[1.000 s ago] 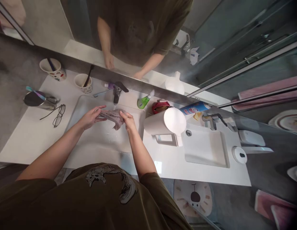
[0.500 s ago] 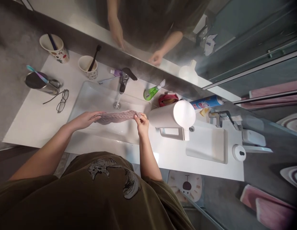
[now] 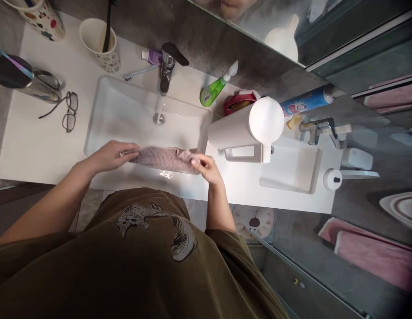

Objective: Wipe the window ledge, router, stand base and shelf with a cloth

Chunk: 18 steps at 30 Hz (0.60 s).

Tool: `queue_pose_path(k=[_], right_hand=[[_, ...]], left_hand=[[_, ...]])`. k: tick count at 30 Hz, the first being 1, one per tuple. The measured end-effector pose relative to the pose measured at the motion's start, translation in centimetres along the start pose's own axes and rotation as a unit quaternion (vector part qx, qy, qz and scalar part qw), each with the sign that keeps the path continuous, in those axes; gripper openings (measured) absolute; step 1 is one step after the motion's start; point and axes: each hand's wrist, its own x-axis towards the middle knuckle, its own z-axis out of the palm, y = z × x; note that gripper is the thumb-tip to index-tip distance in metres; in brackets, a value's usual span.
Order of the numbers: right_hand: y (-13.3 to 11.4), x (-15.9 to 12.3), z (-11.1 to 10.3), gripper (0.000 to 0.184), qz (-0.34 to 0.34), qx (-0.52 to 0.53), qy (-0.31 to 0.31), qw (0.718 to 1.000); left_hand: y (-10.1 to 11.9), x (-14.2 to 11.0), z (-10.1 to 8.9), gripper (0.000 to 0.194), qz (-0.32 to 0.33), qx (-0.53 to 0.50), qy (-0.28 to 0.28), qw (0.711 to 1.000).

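Observation:
A pinkish-mauve textured cloth (image 3: 162,159) is pulled out into a long band across the front of the white sink basin (image 3: 126,110). My left hand (image 3: 109,156) grips its left end, and my right hand (image 3: 206,167) pinches its right end. The cloth hangs over the basin's front edge, and its underside is hidden. A thin stream of water seems to fall from the chrome faucet (image 3: 166,71) behind the cloth, touching neither hand.
Left of the basin lie eyeglasses (image 3: 68,110) and a steel cup (image 3: 26,79). A toothbrush cup (image 3: 98,44) stands behind it. To the right are a green bottle (image 3: 212,91), a red pouch (image 3: 237,104), a large white cylindrical appliance (image 3: 255,126) and a second basin (image 3: 290,170).
The cloth has gone from a bunched wad to a stretched band, with my hands moving apart. The whole counter has shifted upward in view.

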Motion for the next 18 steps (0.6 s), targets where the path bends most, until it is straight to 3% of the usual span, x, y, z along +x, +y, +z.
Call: queue_pose_path(k=[2,3,5,6,8,11,15,18], right_hand=[[1.5,-2.6,0.4,0.046,0.006,-0.027,-0.13,0.991],[2.5,-3.8,1.1,0.045,0.011,-0.06,-0.163,0.985],[5.1,-5.4,3.6,0.042,0.025,-0.164,-0.143,0.976],[6.4,-5.9,5.2,0.04,0.03,-0.225,-0.111,0.968],[8.6,-6.3,8.6,0.039,0.033,-0.328,-0.049,0.943],[10.3,-5.7,12.3,0.041,0.017,-0.401,-0.04,0.915],[10.0,-3.3,13.6,0.046,-0.008,-0.419,-0.055,0.907],[9.3,-0.7,13.1,0.045,0.002,-0.448,-0.024,0.894]], left_hand=[[-1.6,-0.8,1.7,0.004,-0.002,-0.002,-0.119,0.993],[-2.7,-1.0,2.9,0.006,0.012,0.009,-0.174,0.985],[-5.0,-1.3,5.9,0.016,0.077,0.063,-0.247,0.964],[-6.2,-1.3,7.6,0.02,0.12,0.104,-0.256,0.954],[-8.3,-1.4,10.8,0.024,0.199,0.201,-0.227,0.932],[-10.2,-1.3,13.8,0.026,0.27,0.313,-0.168,0.895],[-10.7,-0.1,14.3,0.027,0.29,0.343,-0.138,0.883],[-10.0,2.1,13.8,0.026,0.23,0.387,-0.115,0.886]])
